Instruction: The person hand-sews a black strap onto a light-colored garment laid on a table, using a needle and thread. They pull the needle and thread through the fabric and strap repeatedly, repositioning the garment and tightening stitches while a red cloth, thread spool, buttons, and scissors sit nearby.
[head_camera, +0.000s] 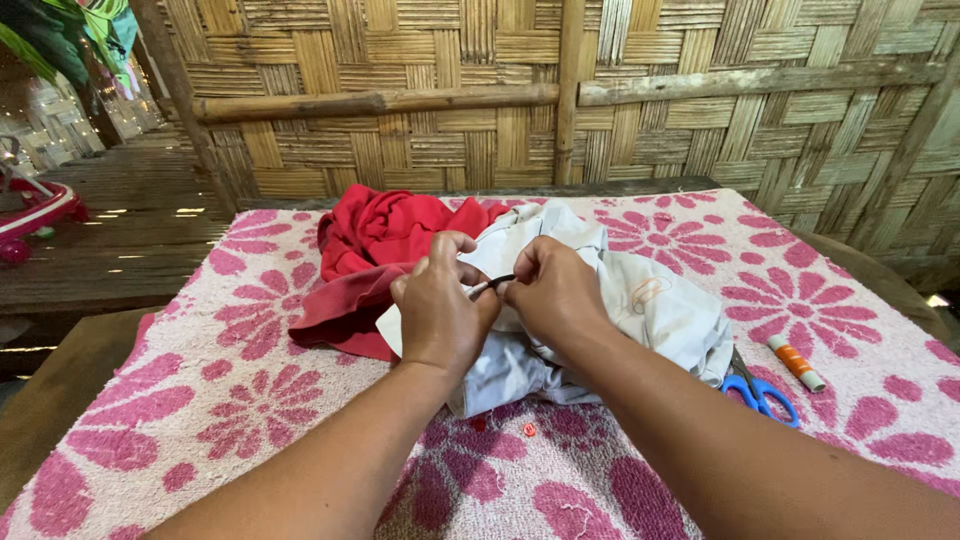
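Both hands, left (437, 310) and right (553, 292), pinch a crumpled, pale grey cotton garment (650, 315). A small dark bit shows between their fingertips. Beside the garment lies bunched red cloth (375, 245).

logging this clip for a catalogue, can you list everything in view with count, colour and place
white garment: one, white-grey, middle of the table, bunched under both hands
red cloth: one, red, crumpled left of the white garment and touching it
towel: one, pink with darker pink flowers, spread over the table
scissors: one pair, blue handles, right of the garment, blades partly under its edge
thread spool: one, orange with white ends, right of the scissors
small red button: one, on the towel near the garment's front edge
woven bamboo wall: tan, behind the table
left hand: pinching a small dark thing, too small to tell, at the garment
right hand: gripping the garment, fingertips meeting the left hand's
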